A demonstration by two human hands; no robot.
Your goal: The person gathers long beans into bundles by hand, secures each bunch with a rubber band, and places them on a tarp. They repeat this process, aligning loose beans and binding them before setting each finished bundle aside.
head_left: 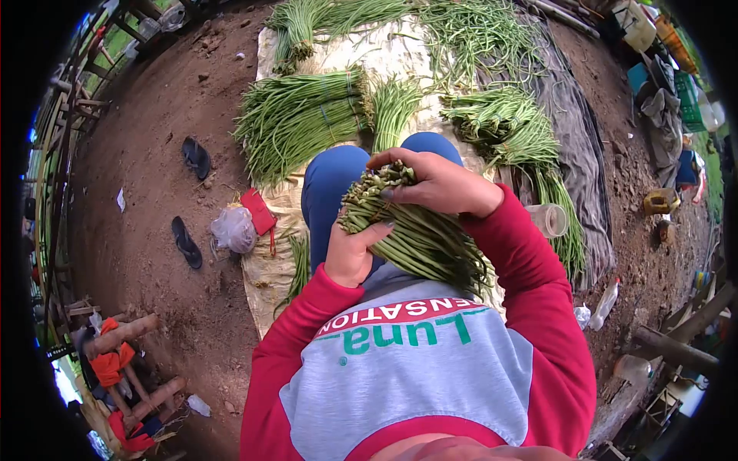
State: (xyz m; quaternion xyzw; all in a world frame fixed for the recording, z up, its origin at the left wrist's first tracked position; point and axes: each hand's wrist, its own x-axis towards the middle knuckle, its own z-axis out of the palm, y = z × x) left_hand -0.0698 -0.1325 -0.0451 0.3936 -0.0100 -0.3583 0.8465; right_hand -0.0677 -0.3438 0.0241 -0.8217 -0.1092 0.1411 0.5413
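Note:
A thick bundle of green string beans [423,240] lies across my lap, its stem ends toward the upper left. My left hand [355,250] is wrapped round its lower left side, thumb on top. Over the stem ends, my right hand [438,183] curls its fingers and thumb onto the bundle. What the right fingertips pinch at the ends is partly hidden. Just beyond my knees stands a smaller bean bunch [393,107], beside a large stack of tied bean bundles [304,123] on the left.
More tied bundles [507,127] lie to the right, and loose beans [484,38] spread farther back on the pale sheet [384,50]. A clear jar [547,220] is near my right elbow. Left are a plastic bag [234,229], a red pouch [259,212] and black flip-flops [196,157].

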